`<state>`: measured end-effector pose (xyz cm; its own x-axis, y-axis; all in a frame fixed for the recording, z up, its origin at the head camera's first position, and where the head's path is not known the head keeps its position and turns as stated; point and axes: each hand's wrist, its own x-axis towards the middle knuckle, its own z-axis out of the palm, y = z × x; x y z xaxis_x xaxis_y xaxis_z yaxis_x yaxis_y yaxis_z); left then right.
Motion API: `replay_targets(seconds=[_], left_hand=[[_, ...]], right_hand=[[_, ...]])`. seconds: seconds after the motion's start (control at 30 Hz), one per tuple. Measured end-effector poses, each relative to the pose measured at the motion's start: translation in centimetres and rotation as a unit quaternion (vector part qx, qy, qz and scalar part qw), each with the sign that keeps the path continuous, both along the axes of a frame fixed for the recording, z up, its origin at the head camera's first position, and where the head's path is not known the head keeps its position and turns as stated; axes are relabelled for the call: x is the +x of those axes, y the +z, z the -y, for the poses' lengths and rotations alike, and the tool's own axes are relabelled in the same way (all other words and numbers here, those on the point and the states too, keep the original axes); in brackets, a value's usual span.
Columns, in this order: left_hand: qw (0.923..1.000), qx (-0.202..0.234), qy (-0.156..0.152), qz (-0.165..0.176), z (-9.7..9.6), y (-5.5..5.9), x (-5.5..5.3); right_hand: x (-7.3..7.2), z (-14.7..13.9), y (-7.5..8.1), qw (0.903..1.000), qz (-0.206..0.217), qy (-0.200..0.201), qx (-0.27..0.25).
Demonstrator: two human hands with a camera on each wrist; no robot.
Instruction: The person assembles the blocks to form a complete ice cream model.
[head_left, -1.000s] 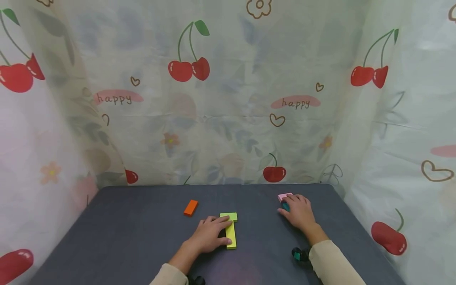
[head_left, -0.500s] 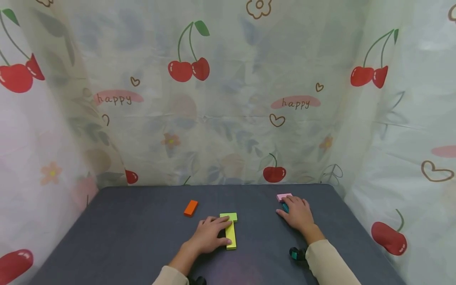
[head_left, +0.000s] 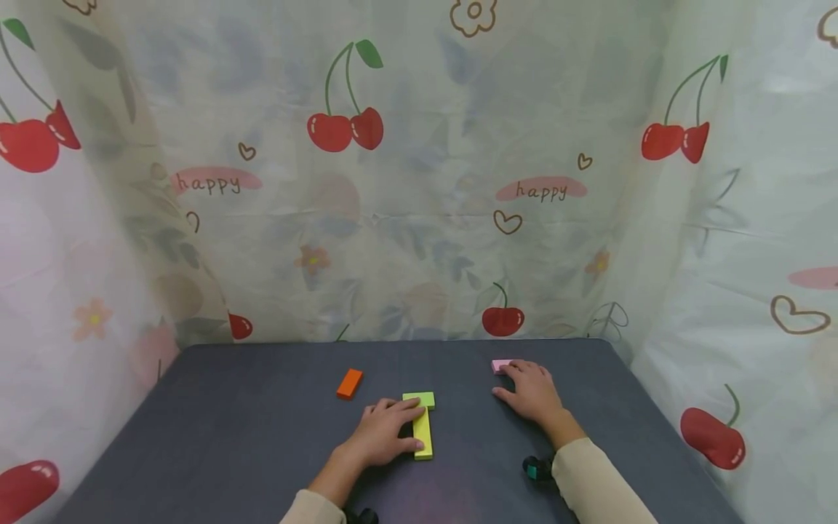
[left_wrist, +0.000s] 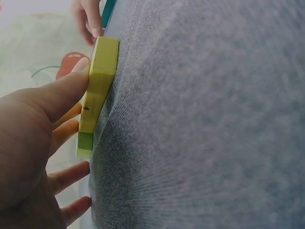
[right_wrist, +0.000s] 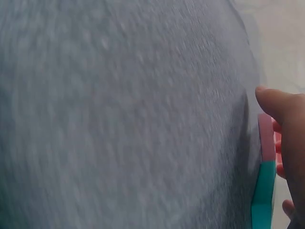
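Note:
My left hand (head_left: pixel 382 435) rests over a long yellow block (head_left: pixel 423 435), which butts against a lime-green block (head_left: pixel 419 399) in a T shape. Its straight thumb touches the yellow block; the index finger reaches the lime one. Farther right, my right hand (head_left: pixel 533 393) lies over a pink block (head_left: pixel 500 367) and a teal block (right_wrist: pixel 265 188). These two stand end to end in the right wrist view. Fingertips touch the pink block, while the thumb sticks out apart from both. The head view hides the teal block under the hand.
An orange block (head_left: pixel 350 383) lies on the dark grey table (head_left: pixel 229 437), left of the lime one. A cherry-print curtain (head_left: pixel 419 182) encloses the back and both sides. Dark wrist devices (head_left: pixel 538 468) sit at the sleeves.
My right hand has slid left across the table, and the pink block has shifted left with it. The teal block has gone from sight in the head view. My left hand stays put.

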<state>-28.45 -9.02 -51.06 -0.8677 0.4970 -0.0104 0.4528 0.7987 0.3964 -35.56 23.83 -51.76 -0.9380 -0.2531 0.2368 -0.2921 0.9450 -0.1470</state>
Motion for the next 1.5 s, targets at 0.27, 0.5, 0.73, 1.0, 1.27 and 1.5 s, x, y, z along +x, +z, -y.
replay_targets(seconds=[0.27,0.5,0.73,1.0,1.27,1.5], left_hand=[[1.0,0.001,0.001,-0.002,0.0,0.0,0.1],[1.0,0.003,0.002,0.001,-0.1,0.2,0.1],[1.0,0.001,0.004,-0.001,-0.2,0.3,0.2],[1.0,-0.006,0.003,0.004,-0.3,0.4,0.0],[1.0,-0.007,0.003,0.005,-0.2,0.4,0.0],[1.0,-0.002,0.002,0.009,-0.1,0.5,0.0]], right_hand=[[0.0,1.7,0.0,0.9998,-0.003,0.02,-0.003],[0.1,2.9,-0.1,0.9995,-0.008,0.03,-0.008],[0.4,4.4,-0.1,0.9994,-0.006,0.032,-0.008],[0.6,6.2,-0.7,0.9994,0.002,0.035,-0.008],[1.0,8.0,-0.9,0.9983,0.005,0.056,-0.013],[1.4,9.2,-1.0,0.9974,-0.002,0.071,-0.013]])
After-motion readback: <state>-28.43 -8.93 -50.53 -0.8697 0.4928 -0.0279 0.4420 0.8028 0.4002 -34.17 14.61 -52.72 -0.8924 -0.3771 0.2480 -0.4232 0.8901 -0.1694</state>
